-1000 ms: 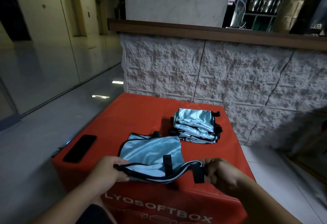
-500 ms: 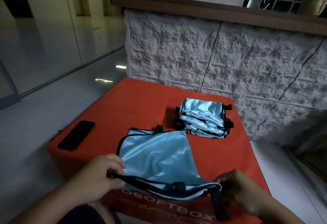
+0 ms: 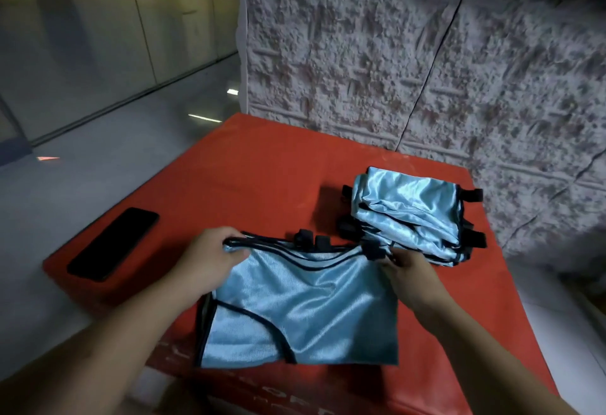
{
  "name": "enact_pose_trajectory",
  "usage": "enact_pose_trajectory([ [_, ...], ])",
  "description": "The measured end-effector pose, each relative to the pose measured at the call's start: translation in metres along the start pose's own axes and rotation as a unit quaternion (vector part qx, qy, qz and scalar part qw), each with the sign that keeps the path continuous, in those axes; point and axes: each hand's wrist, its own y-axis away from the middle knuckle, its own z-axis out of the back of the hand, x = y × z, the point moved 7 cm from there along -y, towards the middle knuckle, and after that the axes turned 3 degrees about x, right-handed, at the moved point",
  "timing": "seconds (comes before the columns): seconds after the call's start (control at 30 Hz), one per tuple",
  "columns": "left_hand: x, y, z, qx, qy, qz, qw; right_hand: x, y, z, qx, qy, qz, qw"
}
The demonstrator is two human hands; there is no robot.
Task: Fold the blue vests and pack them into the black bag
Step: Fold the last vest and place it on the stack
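I am watching both hands working on the shiny light-blue satin vest with black trim (image 3: pixel 305 309), which is lying folded over on the near part of the red soft box top (image 3: pixel 262 171). The left hand (image 3: pixel 210 257) is gripping the vest's far left corner at the black edging. The right hand (image 3: pixel 410 267) is pinching the far right corner by a black strap tab. The stack of folded blue vests (image 3: pixel 410 211) is sitting just beyond. A black flat phone (image 3: pixel 113 244) is lying on the box's left edge.

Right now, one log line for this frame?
step: folding | left hand, right hand: gripping shiny blue vest far edge | folded vest stack: beside | black bag: unseen
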Motion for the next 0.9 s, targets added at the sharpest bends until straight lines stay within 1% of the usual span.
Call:
enact_pose_trajectory([
  [0.1, 0.011, -0.026, -0.008, -0.017, -0.018, 0.005, 1.0, -0.015, -0.025, -0.008, -0.049, 0.03, -0.016, 0.998],
  [0.17, 0.02, -0.04, -0.012, -0.032, -0.021, 0.014, 0.999, -0.019, -0.037, -0.013, -0.075, 0.075, -0.015, 0.994],
  [0.27, 0.033, -0.051, -0.01, -0.073, -0.037, 0.014, 0.997, -0.02, -0.046, -0.017, -0.119, 0.163, -0.047, 0.978],
  [0.37, 0.046, -0.056, -0.006, -0.086, -0.056, 0.042, 0.994, -0.013, -0.045, -0.02, -0.155, 0.195, -0.091, 0.964],
  [0.43, 0.05, -0.054, 0.0, -0.115, -0.094, 0.061, 0.987, -0.004, -0.041, -0.024, -0.177, 0.219, -0.106, 0.954],
  [0.47, 0.046, -0.049, 0.002, -0.139, -0.131, 0.043, 0.981, 0.002, -0.039, -0.024, -0.196, 0.232, -0.103, 0.947],
  [0.5, 0.036, -0.042, 0.001, -0.157, -0.166, 0.005, 0.974, 0.009, -0.035, -0.025, -0.218, 0.241, -0.094, 0.941],
  [0.53, 0.022, -0.035, -0.005, -0.158, -0.186, -0.049, 0.969, 0.017, -0.031, -0.026, -0.232, 0.248, -0.081, 0.937],
  [0.57, 0.008, -0.026, -0.016, -0.133, -0.197, -0.105, 0.966, 0.024, -0.026, -0.03, -0.231, 0.26, -0.063, 0.936],
  [0.6, -0.005, -0.018, -0.031, -0.089, -0.205, -0.153, 0.963, 0.031, -0.022, -0.038, -0.212, 0.274, -0.036, 0.937],
  [0.63, -0.013, -0.012, -0.05, -0.033, -0.209, -0.184, 0.96, 0.037, -0.018, -0.05, -0.182, 0.284, 0.016, 0.941],
  [0.67, -0.015, -0.007, -0.071, 0.03, -0.216, -0.19, 0.957, 0.042, -0.013, -0.066, -0.141, 0.284, 0.1, 0.943],
  [0.7, -0.012, -0.004, -0.091, 0.085, -0.244, -0.182, 0.949, 0.044, -0.007, -0.083, -0.084, 0.28, 0.182, 0.939],
  [0.73, -0.004, -0.004, -0.107, 0.121, -0.301, -0.166, 0.931, 0.04, -0.003, -0.101, -0.01, 0.285, 0.233, 0.93],
  [0.77, 0.005, -0.004, -0.117, 0.144, -0.358, -0.149, 0.91, 0.029, -0.002, -0.116, 0.06, 0.297, 0.25, 0.92],
  [0.8, 0.013, -0.004, -0.121, 0.152, -0.394, -0.135, 0.896, 0.016, -0.002, -0.124, 0.103, 0.318, 0.238, 0.912],
  [0.83, 0.019, -0.005, -0.122, 0.149, -0.411, -0.122, 0.891, 0.003, -0.003, -0.127, 0.11, 0.349, 0.212, 0.906],
  [0.9, 0.03, -0.004, -0.118, 0.134, -0.422, -0.086, 0.892, -0.011, -0.005, -0.125, 0.084, 0.408, 0.168, 0.893],
])
